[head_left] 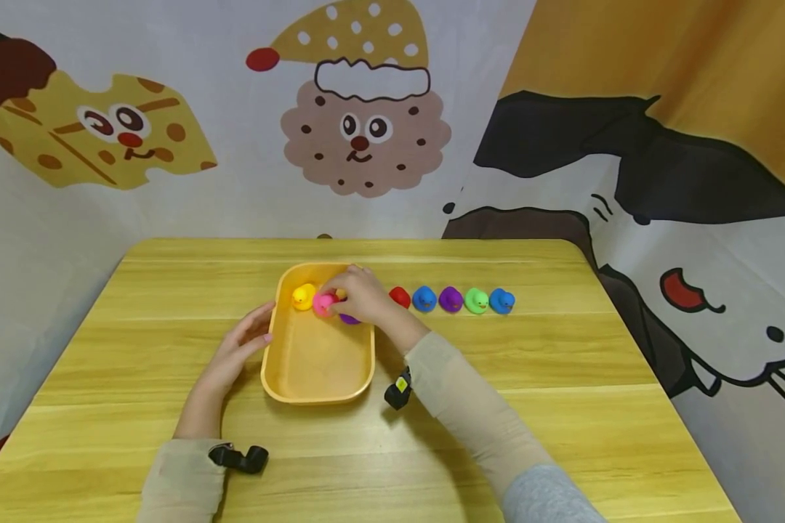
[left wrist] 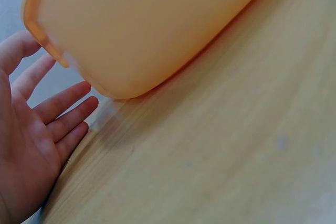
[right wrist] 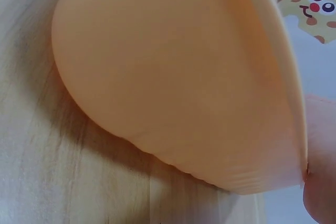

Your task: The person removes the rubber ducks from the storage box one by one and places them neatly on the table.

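An orange tray (head_left: pixel 318 399) stands on the table, with a yellow duck (head_left: pixel 304 297), a pink duck (head_left: pixel 325 304) and a partly covered purple duck (head_left: pixel 349 319) near its far end. My right hand (head_left: pixel 361 294) reaches over the tray's right side and pinches the pink duck. In the right wrist view the tray wall (right wrist: pixel 173 77) hides most of that hand. My left hand (head_left: pixel 238 349) is at the tray's left side, its fingers extended at the rim. The left wrist view shows this hand (left wrist: pixel 37 124) with fingers spread beside the tray (left wrist: pixel 131 35).
Right of the tray, a row of ducks runs along the table (head_left: pixel 497 407): red (head_left: pixel 400 296), blue (head_left: pixel 424 298), purple (head_left: pixel 451 299), green (head_left: pixel 477 300) and another blue (head_left: pixel 502 301). A printed curtain (head_left: pixel 222 211) hangs behind the table.
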`<state>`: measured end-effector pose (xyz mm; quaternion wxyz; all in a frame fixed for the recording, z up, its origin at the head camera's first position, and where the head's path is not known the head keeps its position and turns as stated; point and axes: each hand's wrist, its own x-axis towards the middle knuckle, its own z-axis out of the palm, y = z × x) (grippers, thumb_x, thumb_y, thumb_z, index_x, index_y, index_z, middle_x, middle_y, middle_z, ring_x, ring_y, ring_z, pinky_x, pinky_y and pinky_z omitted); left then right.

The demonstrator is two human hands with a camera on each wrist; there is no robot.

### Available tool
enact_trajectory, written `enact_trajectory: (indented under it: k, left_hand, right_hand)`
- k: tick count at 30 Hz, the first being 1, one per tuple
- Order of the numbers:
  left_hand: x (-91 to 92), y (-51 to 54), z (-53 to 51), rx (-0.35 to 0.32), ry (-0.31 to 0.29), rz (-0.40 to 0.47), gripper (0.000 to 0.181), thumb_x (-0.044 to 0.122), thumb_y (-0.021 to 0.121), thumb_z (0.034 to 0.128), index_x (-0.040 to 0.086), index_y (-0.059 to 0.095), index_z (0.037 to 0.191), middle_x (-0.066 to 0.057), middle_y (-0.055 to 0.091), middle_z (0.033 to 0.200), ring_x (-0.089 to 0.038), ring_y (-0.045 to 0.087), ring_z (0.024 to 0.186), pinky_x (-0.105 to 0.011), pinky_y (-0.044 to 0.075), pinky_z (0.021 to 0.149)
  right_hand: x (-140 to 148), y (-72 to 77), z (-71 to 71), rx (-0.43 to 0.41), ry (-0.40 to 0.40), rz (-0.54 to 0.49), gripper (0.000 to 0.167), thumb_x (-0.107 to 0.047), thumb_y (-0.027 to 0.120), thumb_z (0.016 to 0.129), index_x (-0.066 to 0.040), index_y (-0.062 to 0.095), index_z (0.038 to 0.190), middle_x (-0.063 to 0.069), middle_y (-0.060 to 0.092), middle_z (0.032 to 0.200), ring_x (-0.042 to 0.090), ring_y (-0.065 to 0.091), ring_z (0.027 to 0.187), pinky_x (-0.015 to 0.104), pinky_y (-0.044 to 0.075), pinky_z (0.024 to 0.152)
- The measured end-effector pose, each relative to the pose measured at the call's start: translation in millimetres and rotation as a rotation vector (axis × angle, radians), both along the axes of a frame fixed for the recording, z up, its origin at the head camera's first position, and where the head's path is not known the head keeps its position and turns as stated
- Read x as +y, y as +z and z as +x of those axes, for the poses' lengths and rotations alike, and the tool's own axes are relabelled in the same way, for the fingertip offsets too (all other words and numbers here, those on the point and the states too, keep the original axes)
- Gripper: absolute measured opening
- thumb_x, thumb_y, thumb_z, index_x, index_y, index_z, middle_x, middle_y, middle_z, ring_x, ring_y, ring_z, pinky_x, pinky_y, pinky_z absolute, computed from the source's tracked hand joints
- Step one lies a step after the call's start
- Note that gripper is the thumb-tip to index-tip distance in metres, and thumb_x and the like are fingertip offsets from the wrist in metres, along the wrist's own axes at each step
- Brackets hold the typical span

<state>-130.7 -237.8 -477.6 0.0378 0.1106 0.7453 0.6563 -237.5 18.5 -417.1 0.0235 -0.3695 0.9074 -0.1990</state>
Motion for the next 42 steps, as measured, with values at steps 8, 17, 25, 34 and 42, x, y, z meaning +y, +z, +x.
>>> enact_trajectory:
  k: [8, 17, 25, 34, 42]
  left_hand:
    - [0.7, 1.1, -0.2, 0.003, -0.002, 0.001, 0.053, 0.012, 0.052, 0.0989, 0.010, 0.034, 0.149, -0.023, 0.037, 0.145, -0.012, 0.043, 0.124, -0.018, 0.038, 0.094]
    - [1.8, 2.8, 0.9, 0.004, 0.001, 0.005, 0.053, 0.012, 0.053, 0.0984, 0.010, 0.035, 0.149, -0.023, 0.038, 0.145, -0.011, 0.043, 0.123, -0.019, 0.039, 0.093]
    - [0.7, 1.5, 0.4, 0.003, 0.003, 0.001, 0.053, 0.012, 0.053, 0.0987, 0.010, 0.035, 0.149, -0.023, 0.038, 0.144, -0.011, 0.043, 0.123, -0.019, 0.039, 0.093]
    - [0.2, 1.7, 0.4, -0.010, 0.005, -0.008, 0.054, 0.013, 0.053, 0.0987, 0.012, 0.035, 0.149, -0.021, 0.038, 0.145, -0.012, 0.043, 0.124, -0.019, 0.038, 0.094]
    - [0.0, 1.3, -0.1, -0.013, 0.005, -0.006, 0.054, 0.013, 0.053, 0.0989, 0.012, 0.034, 0.149, -0.022, 0.037, 0.145, -0.012, 0.043, 0.124, -0.019, 0.037, 0.094]
  right_hand:
    - [3, 8.7, 2.6, 0.020, -0.002, -0.050, 0.030, -0.029, 0.077, 0.083, -0.022, 0.073, 0.112, -0.009, 0.069, 0.109, 0.011, 0.051, 0.102, 0.030, 0.033, 0.091]
    - [15, 20.9, 4.4, 0.078, 0.032, -0.155, 0.029, -0.023, 0.077, 0.083, -0.019, 0.073, 0.111, -0.007, 0.069, 0.108, 0.013, 0.050, 0.099, 0.032, 0.033, 0.088]
    - [29, 37.4, 9.1, 0.105, 0.025, -0.196, 0.030, -0.024, 0.078, 0.082, -0.017, 0.073, 0.111, -0.004, 0.069, 0.106, 0.014, 0.048, 0.095, 0.033, 0.032, 0.086]
    - [48, 52.1, 15.6, 0.133, 0.012, -0.212, 0.030, -0.021, 0.079, 0.081, -0.017, 0.073, 0.110, -0.004, 0.070, 0.106, 0.014, 0.048, 0.094, 0.033, 0.031, 0.082]
    - [69, 60.2, 19.2, 0.152, 0.034, -0.250, 0.030, -0.019, 0.080, 0.079, -0.014, 0.074, 0.108, -0.002, 0.070, 0.103, 0.016, 0.050, 0.095, 0.037, 0.031, 0.085]
